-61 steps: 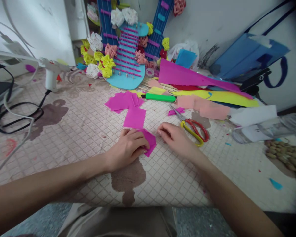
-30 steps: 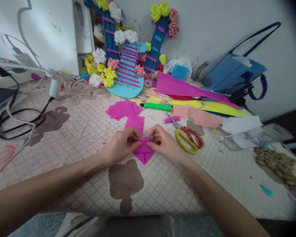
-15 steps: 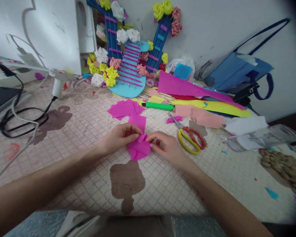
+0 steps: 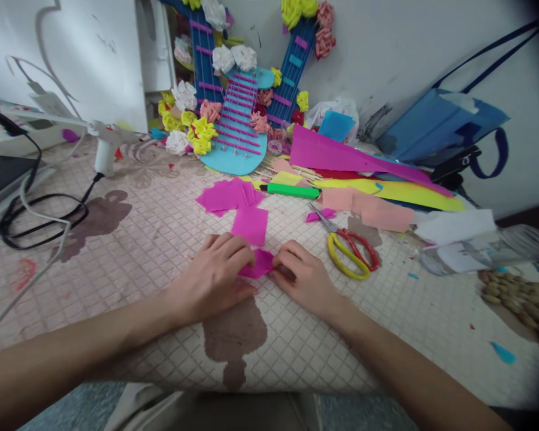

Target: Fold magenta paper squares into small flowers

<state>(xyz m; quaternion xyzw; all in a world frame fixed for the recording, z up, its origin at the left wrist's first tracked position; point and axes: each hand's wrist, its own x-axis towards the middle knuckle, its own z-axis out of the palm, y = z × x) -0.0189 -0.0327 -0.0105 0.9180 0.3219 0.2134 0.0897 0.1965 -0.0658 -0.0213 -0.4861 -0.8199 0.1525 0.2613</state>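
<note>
Between my hands is a small magenta paper piece [image 4: 259, 264], partly folded, low over the tablecloth. My left hand [image 4: 220, 269] curls over its left side, fingers bent and thumb below. At its right edge, my right hand [image 4: 299, 269] pinches the paper between thumb and fingertips. A flat magenta paper square [image 4: 250, 225] lies just beyond, and past it a loose pile of magenta squares [image 4: 227, 196]. Scissors [image 4: 348, 248] with one yellow and one red handle rest to the right of my right hand.
A green marker [image 4: 291, 190] lies behind the squares, near peach paper strips [image 4: 381, 211]. A glue gun [image 4: 104, 152] with a coiled black cable stands left. Paper-flower decorations [image 4: 240, 126] lean on the wall. A clear plastic bottle [image 4: 449, 254] lies right.
My left hand has come down and nearer, from pinching the paper's upper edge to covering its left side. The paper now shows as a smaller, folded shape. My right hand keeps its hold.
</note>
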